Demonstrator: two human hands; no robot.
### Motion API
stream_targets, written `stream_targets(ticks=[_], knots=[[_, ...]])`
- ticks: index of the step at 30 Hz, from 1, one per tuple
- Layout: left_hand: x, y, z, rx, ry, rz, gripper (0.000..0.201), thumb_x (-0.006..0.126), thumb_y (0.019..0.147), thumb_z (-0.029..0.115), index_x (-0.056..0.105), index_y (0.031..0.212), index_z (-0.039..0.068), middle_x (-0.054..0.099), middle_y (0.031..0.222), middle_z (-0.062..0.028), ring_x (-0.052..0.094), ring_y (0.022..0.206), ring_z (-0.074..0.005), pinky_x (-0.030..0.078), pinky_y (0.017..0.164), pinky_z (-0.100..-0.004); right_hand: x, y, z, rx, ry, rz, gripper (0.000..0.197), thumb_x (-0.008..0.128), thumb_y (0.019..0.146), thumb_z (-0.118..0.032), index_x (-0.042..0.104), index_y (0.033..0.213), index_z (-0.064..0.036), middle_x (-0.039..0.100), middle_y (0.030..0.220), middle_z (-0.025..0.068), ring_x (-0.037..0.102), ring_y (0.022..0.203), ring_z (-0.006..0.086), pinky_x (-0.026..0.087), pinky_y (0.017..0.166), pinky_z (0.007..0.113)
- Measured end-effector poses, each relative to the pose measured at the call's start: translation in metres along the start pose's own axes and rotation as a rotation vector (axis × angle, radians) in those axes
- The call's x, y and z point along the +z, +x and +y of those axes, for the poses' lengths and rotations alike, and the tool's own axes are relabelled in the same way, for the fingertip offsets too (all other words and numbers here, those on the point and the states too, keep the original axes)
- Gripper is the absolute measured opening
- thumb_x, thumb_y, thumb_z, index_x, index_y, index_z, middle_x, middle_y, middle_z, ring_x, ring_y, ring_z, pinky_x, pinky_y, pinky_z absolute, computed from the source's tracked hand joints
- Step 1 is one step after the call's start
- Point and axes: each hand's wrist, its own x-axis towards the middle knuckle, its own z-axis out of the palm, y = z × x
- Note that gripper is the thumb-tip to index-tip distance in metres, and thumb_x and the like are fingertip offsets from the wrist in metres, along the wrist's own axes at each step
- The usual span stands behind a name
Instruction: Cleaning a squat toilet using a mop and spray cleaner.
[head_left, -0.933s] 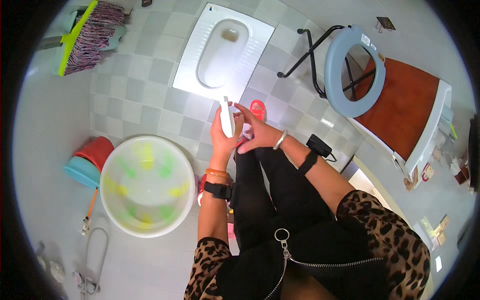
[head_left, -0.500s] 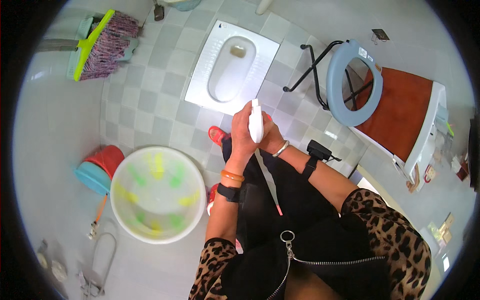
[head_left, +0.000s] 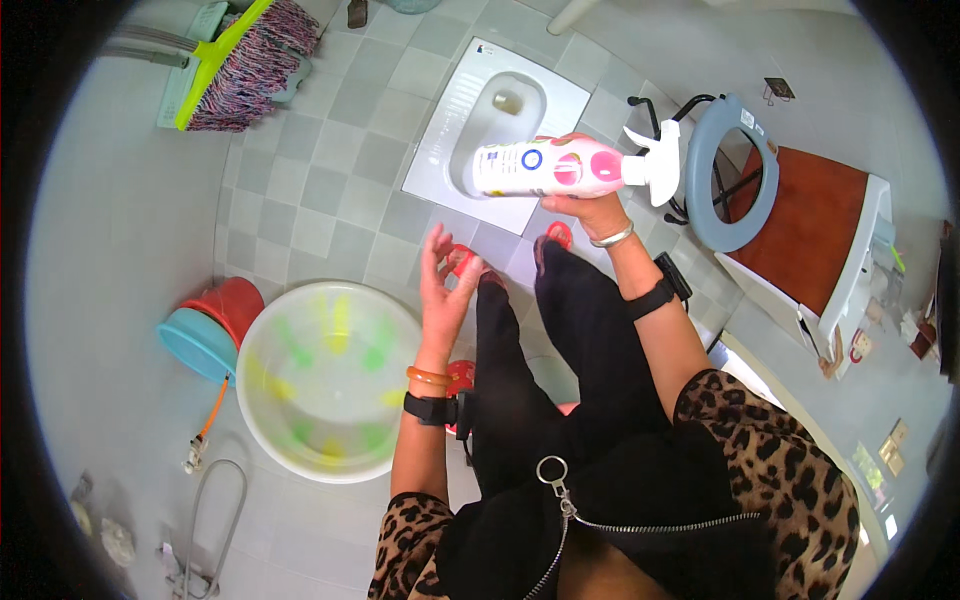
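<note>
A white and pink spray bottle (head_left: 550, 168) lies sideways in the air, its white trigger head to the right. My right hand (head_left: 590, 208) is wrapped round the bottle's body, and part of its fingers is hidden behind it. Lower and to the left, my left hand (head_left: 445, 283) is empty with its fingers apart. Beyond the bottle, the white squat toilet (head_left: 436, 170) is set in the tiled floor, partly covered by the bottle in this view.
At left stand a large white basin (head_left: 330, 385), a red bucket (head_left: 232, 305) and a blue basin (head_left: 192, 340). A mop (head_left: 255, 70) leans at the upper left. A grey commode seat (head_left: 700, 180) on black legs stands at right by a brown-topped white cabinet (head_left: 815, 220).
My left hand has let go and moved down and left, opening. The right hand has moved up and right, turning the bottle from upright to sideways.
</note>
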Motion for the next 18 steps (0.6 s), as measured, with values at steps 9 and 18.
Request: stream_targets(ticks=[9,18], knots=[[0.019,0.035,0.031,-0.176,-0.901,-0.065,0.063,0.052,0.085,0.022,0.017,0.137,0.012,0.041,0.125,-0.0139,0.046,0.113,-0.0257,0.045,0.088,-0.0399,0.026,-0.007,0.007,0.02,0.042,-0.434,0.078,0.084,0.052,-0.009,0.04,0.116,-0.0057,0.049,0.119,0.0136,0.043,0.117,0.0256,0.038,0.098,0.038],[0.065,0.027,-0.039,-0.485,-1.112,-0.063,0.054,0.052,0.084,0.034,0.03,0.131,0.016,0.044,0.125,-0.0075,0.049,0.104,-0.0223,0.045,0.078,-0.0331,0.004,-0.007,0.04,0.036,0.043,-0.105,0.087,0.077,0.059,-0.005,0.026,0.13,-0.0021,0.056,0.104,0.0135,0.058,0.093,0.0205,0.046,0.085,0.033]])
